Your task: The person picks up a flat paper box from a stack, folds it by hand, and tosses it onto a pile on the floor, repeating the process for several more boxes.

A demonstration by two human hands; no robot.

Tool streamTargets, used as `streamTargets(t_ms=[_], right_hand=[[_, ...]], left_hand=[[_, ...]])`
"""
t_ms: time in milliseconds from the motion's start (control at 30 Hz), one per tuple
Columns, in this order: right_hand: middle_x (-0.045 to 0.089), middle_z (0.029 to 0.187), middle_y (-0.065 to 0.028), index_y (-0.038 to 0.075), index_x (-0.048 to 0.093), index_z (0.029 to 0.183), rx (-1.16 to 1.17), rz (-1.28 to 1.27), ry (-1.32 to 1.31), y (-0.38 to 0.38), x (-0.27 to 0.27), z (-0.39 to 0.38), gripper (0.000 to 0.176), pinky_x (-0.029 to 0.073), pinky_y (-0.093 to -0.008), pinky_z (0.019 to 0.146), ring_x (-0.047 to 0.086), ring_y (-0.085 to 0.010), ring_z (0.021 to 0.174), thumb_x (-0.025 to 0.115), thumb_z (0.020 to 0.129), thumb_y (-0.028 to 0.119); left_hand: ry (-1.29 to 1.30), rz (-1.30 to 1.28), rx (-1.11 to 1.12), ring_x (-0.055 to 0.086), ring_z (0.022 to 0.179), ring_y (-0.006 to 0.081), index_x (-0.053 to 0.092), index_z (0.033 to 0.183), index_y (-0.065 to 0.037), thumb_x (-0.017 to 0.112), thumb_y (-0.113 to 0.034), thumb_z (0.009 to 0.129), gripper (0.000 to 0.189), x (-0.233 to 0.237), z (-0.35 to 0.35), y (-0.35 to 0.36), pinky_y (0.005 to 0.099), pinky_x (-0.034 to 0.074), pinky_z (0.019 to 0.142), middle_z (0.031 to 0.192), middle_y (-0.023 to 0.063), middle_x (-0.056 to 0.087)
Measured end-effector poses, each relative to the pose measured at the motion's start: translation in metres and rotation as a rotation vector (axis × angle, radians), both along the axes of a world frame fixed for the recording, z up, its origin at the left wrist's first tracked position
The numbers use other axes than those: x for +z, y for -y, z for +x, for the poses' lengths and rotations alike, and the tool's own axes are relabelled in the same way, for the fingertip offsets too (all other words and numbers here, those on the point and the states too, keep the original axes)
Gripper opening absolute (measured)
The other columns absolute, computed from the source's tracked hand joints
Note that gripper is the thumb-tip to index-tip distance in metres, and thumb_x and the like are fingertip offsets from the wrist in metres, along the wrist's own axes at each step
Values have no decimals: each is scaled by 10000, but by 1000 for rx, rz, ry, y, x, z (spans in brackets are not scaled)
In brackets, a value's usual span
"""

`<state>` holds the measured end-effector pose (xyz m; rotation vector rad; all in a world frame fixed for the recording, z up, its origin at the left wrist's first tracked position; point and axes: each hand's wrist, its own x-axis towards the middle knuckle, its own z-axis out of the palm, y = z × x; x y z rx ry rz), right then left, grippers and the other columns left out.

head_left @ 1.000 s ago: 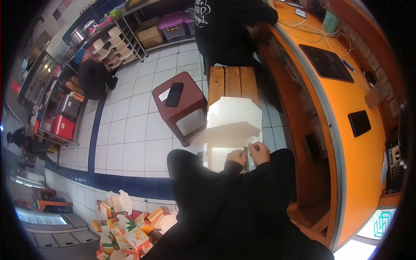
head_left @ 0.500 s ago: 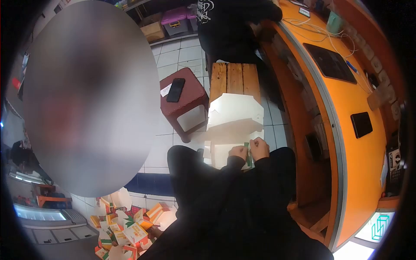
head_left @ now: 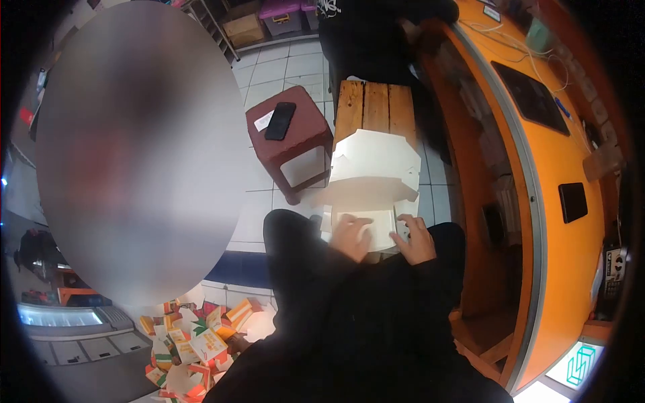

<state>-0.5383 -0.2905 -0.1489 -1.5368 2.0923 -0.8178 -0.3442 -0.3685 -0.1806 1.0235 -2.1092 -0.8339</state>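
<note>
A white cardboard box [head_left: 376,158] stands with its lid raised on a wooden bench [head_left: 376,107], right in front of my lap. My left hand [head_left: 352,236] is over the left part of the box's tray, its fingers spread and somewhat blurred, with nothing seen in them. At the tray's right side my right hand [head_left: 416,240] has its thumb and fingers apart, touching or very near the side flap. The pale inside of the tray shows between the two hands.
A maroon stool [head_left: 302,138] with a black phone [head_left: 280,121] is left of the bench. An orange counter [head_left: 544,201] runs along the right. Folded colourful boxes [head_left: 201,346] lie piled at lower left. A person in black [head_left: 369,40] is beyond the bench.
My hands have moved apart from close together at the box's front right, and their fingers have opened. The green edge between them no longer shows. The view has shifted slightly.
</note>
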Motion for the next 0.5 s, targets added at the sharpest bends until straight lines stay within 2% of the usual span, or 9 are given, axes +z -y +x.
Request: streamTargets(t_ms=[67,133,233,267,300,400,433,467,500], right_hand=[[574,1058,-135,138,598,1169,122,85,35,-13,12,-2,400,493,-450,773,598,-352,1006,725,812,265],[596,1007,-130,136,612,1143,333,242,-173,-17,14,3,390,498,-456,767,613,-354,964,735,792,252],[632,953,-136,92,644,1005,283,177,-244,-16,-42,3,233,499,-443,764,619,-353,886,703,803,192],[642,919,-145,79,649,950,292,177,-272,-14,-59,3,188,499,-449,759,621,-354,884,690,811,199],[630,850,-180,44,626,856,267,121,-260,-12,-67,8,191,493,-470,738,619,-376,848,657,847,233],[615,877,-229,0,609,800,249,204,-378,-9,-84,8,244,473,-480,713,596,-413,831,606,915,215],[620,881,-226,2,625,825,237,235,-370,-5,-78,12,199,482,-452,699,603,-399,827,619,913,181],[636,911,-220,7,652,952,276,65,-301,-6,-78,12,183,486,-431,697,615,-383,819,603,935,182],[634,1092,-205,65,585,1252,321,-71,-277,-5,-91,4,324,487,-387,681,607,-339,767,599,949,176]], left_hand=[[274,-2,34,534,1013,340,661,1078,-109,656,-170,764,319,40,41,-10,395,464,823,1086,192,517],[357,80,90,534,1013,344,661,1090,-135,675,-192,730,365,28,64,-14,411,471,823,1126,197,502],[495,49,-12,576,956,352,666,1059,-144,677,-216,727,340,-2,83,-12,444,506,815,1044,176,573],[404,14,28,607,927,350,684,969,-99,656,-209,757,240,-24,80,-12,449,518,809,973,162,618],[697,111,-63,634,920,342,698,877,-64,634,-188,785,167,-25,69,-5,446,526,809,937,154,654],[674,172,-68,674,904,313,720,797,-73,640,-160,725,139,-49,56,5,433,540,791,912,128,705],[621,55,-50,658,908,300,702,784,-81,676,-173,741,105,-81,53,9,411,535,785,911,104,686],[580,0,17,685,887,305,719,764,-75,656,-108,680,110,-98,52,9,424,554,751,865,132,704],[640,82,79,687,892,301,714,767,-59,656,-92,693,99,-87,55,14,424,554,744,872,148,700]])
